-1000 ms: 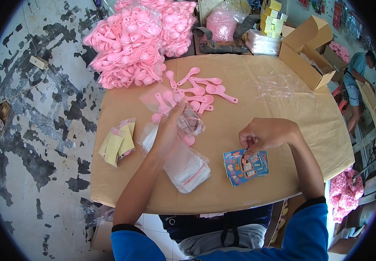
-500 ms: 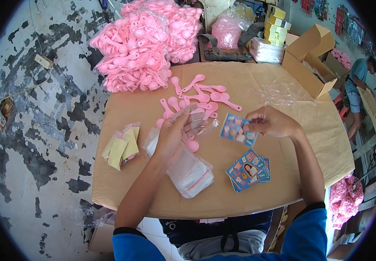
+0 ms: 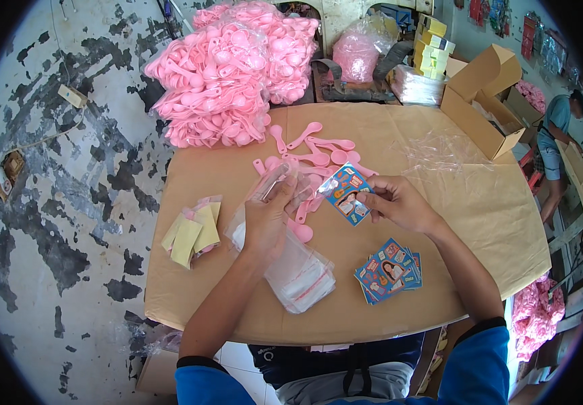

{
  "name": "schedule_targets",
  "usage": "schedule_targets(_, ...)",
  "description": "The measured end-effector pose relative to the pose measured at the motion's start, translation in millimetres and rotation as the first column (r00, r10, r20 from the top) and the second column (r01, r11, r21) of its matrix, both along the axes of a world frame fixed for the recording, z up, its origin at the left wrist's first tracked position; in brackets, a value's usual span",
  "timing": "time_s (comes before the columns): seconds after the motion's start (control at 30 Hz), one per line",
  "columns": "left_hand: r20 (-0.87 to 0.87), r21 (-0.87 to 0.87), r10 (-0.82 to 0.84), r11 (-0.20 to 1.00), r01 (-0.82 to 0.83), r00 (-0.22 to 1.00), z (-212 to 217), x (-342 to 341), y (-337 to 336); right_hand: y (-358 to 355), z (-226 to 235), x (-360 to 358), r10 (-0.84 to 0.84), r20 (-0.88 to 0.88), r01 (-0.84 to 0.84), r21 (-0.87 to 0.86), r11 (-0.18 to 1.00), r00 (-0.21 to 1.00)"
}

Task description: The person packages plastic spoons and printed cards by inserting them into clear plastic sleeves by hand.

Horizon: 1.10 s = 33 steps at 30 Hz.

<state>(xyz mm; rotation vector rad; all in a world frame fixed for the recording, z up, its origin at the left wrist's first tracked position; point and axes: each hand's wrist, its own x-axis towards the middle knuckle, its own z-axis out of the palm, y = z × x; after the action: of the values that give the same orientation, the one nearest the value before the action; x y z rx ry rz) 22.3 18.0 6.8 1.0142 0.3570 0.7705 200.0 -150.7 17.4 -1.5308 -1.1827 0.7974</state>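
Note:
My left hand (image 3: 266,217) holds a small clear plastic bag (image 3: 279,183) over the brown table (image 3: 480,216), with pink spoons inside or just under it. My right hand (image 3: 399,202) pinches a colourful printed card (image 3: 345,194) and holds it at the bag's mouth. Loose pink plastic spoons (image 3: 318,152) lie just beyond both hands. A stack of the same cards (image 3: 389,270) rests near my right forearm. A pile of empty clear bags (image 3: 298,273) lies under my left wrist.
Big clear sacks of pink spoons (image 3: 227,74) fill the table's far left. Yellow and pink packets (image 3: 191,233) lie at the left edge. Open cardboard boxes (image 3: 484,101) stand at the far right, clear film (image 3: 443,152) beside them. Another person (image 3: 558,135) stands far right.
My right hand lifted one card off the stack and carried it left up to the bag in my left hand. My left hand raised the bag slightly.

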Motion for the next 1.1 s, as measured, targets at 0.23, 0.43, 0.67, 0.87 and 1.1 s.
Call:
schedule_targets(0.23,0.041,0.024,-0.010,1.000,0.009,0.999,3.8,-0.8,-0.4,4.9,0.2,-1.2,-0.172,0.032,0.166,0.143,0.976,0.985)
schedule_targets(0.43,0.055,0.060,-0.017,0.998,0.014,0.998,1.1,1.1,-2.3,-0.2,6.3,-11.2,-0.205,0.123,0.184,0.162,0.969,0.971)
schedule_targets(0.67,0.013,0.174,0.024,0.984,-0.026,1.000,-2.5,3.1,-2.4,2.6,-3.5,-17.1,-0.202,0.163,0.178,0.151,0.972,0.966)
schedule_targets(0.87,0.005,0.177,0.031,0.984,-0.031,1.000,-4.3,2.7,-1.8,-0.1,0.4,-17.6,-0.134,0.089,0.128,0.062,0.990,0.987)
schedule_targets(1.1,-0.020,0.265,0.039,0.964,-0.032,0.999,-7.6,2.2,-2.3,1.8,-0.7,-21.0,-0.122,-0.035,0.124,0.083,0.989,0.992)
